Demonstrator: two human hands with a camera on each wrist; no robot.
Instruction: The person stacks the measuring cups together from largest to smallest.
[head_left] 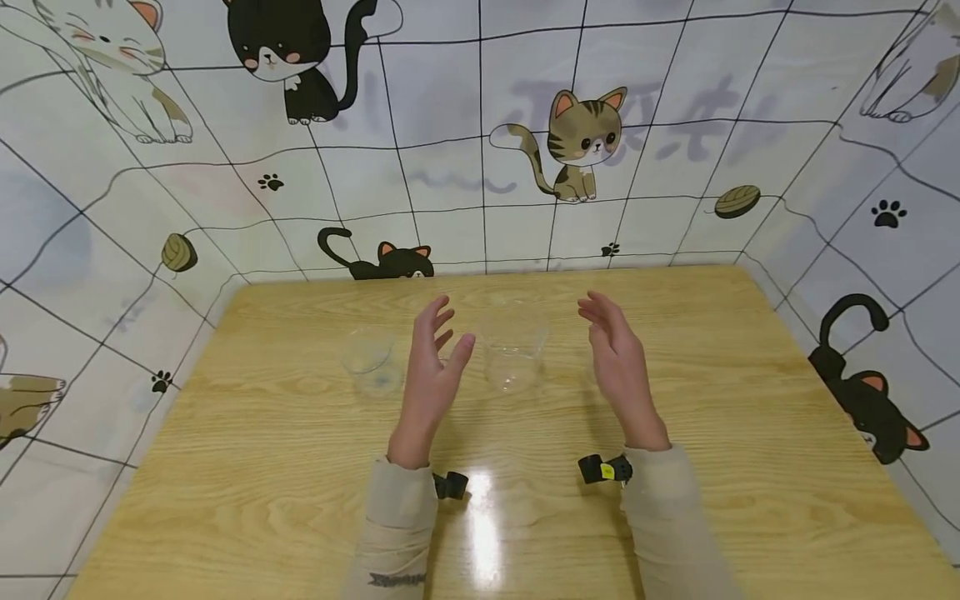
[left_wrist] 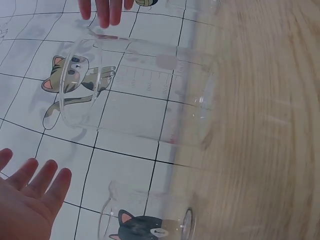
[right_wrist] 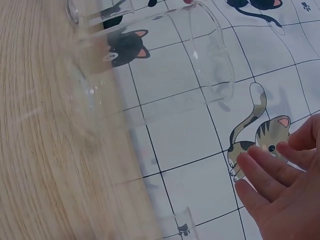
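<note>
A large clear glass beaker [head_left: 513, 350] with printed graduation marks, which show in the left wrist view, stands upright on the wooden table. My left hand [head_left: 429, 371] is raised to its left, fingers spread and holding nothing. On the other side my right hand [head_left: 621, 367] is held up, palm turned inward, fingers relaxed and apart from the glass. Left of my left hand stands a smaller clear beaker [head_left: 369, 358]. Part of a third clear glass vessel [right_wrist: 175, 225] shows at the bottom of the right wrist view; in the head view my right hand mostly covers it.
The light wooden table [head_left: 285, 500] meets a cat-printed, grid-lined backdrop [head_left: 450, 192] at its back and sides. A black camera [head_left: 452, 485] is strapped at the left wrist, another camera [head_left: 603, 469] at the right. Light glares off the tabletop between the forearms.
</note>
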